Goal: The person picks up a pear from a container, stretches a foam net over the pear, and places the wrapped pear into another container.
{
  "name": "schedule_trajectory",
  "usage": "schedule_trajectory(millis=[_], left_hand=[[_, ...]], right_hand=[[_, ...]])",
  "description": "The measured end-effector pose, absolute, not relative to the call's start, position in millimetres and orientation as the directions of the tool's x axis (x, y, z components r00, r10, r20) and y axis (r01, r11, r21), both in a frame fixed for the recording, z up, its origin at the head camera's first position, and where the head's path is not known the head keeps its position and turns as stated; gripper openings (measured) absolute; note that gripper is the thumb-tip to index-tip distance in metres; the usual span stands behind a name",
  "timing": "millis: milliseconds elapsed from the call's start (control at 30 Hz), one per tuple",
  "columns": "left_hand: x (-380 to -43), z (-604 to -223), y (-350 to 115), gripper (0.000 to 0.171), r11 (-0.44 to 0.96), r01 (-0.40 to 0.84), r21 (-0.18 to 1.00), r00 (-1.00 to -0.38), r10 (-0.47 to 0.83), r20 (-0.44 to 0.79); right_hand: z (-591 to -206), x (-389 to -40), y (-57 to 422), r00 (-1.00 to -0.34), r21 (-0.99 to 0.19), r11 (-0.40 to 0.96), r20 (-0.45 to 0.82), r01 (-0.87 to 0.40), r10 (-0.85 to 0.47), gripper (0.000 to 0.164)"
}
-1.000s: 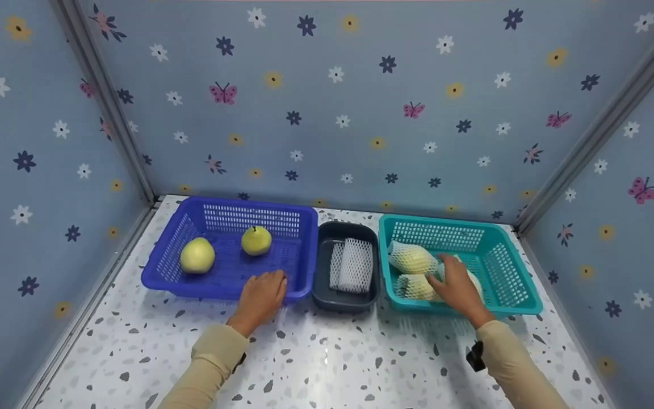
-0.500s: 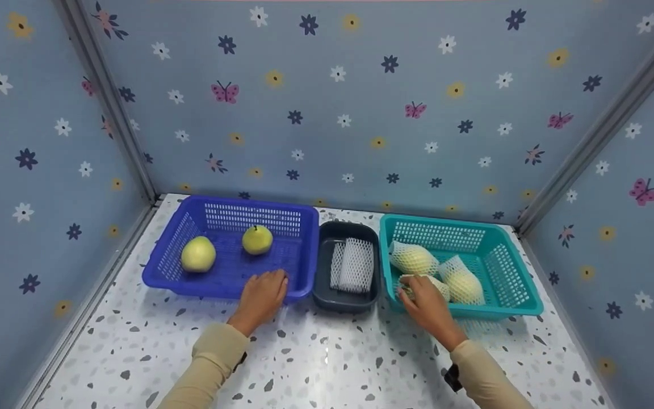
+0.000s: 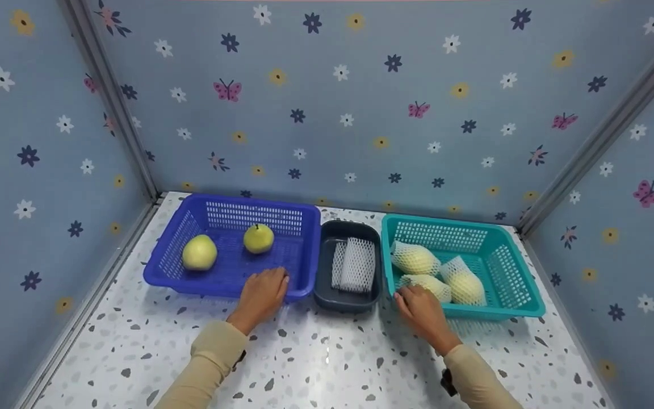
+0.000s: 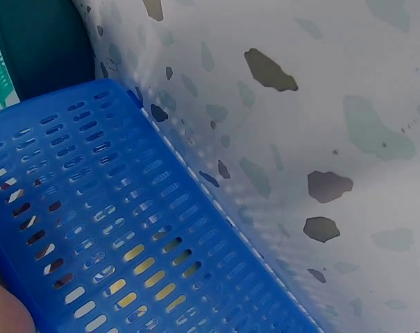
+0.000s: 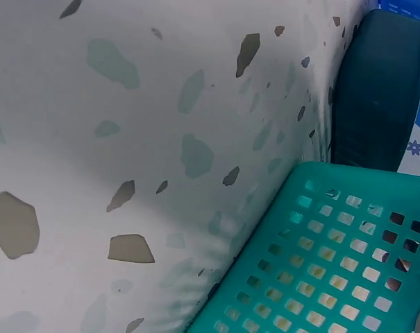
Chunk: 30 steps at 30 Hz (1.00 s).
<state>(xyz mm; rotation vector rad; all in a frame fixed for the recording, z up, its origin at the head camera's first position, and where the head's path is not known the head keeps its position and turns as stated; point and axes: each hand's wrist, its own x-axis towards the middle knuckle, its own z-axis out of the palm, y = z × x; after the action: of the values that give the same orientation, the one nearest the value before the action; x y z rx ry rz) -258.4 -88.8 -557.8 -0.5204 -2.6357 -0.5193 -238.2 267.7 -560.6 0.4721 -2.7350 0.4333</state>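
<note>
My left hand (image 3: 264, 288) rests at the front rim of the blue basket (image 3: 162, 282), its fingers bent loosely over the edge. Inside that basket lie a pale yellow-green pear (image 3: 199, 253) and a smaller pear (image 3: 259, 238) with a dark stem. My right hand (image 3: 422, 312) rests at the front left rim of the teal basket (image 3: 508, 311), fingertips just inside. Near it lies a foam-netted pear (image 3: 430, 286); two more netted pears, one behind (image 3: 418, 261) and one to the right (image 3: 465, 284), lie there too. Both wrist views show mainly basket walls, with the fingers largely hidden.
Between the baskets stands a dark grey tub (image 3: 327, 301) with white foam net sleeves (image 3: 358, 267) in it. Everything sits on a speckled white tabletop (image 3: 327, 352). Flower-patterned panels (image 3: 327, 136) enclose the back and both sides.
My right hand has moved left from the right-hand netted pear, over the front one, then back to the basket's front rim. That front pear now lies lengthwise. The left hand stays put.
</note>
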Motion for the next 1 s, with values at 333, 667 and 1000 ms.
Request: schedule_trajectory(millis=[333, 667, 1000], left_hand=[[-269, -544, -112, 0.016, 0.884, 0.398, 0.247, -0.843, 0.246, 0.478], [-285, -526, -163, 0.02, 0.93, 0.295, 0.219, -0.875, 0.171, 0.454], [-305, -521, -215, 0.039, 0.963, 0.1, 0.251, -0.955, 0.022, 0.297]], right_hand=[[-559, -237, 270, -0.896, -0.225, 0.909, 0.362, -0.35, -0.256, 0.025], [-562, -238, 272, -0.876, -0.202, 0.903, 0.392, -0.378, -0.279, 0.029], [-564, -240, 269, -0.848, -0.175, 0.892, 0.428, -0.416, -0.312, 0.026]])
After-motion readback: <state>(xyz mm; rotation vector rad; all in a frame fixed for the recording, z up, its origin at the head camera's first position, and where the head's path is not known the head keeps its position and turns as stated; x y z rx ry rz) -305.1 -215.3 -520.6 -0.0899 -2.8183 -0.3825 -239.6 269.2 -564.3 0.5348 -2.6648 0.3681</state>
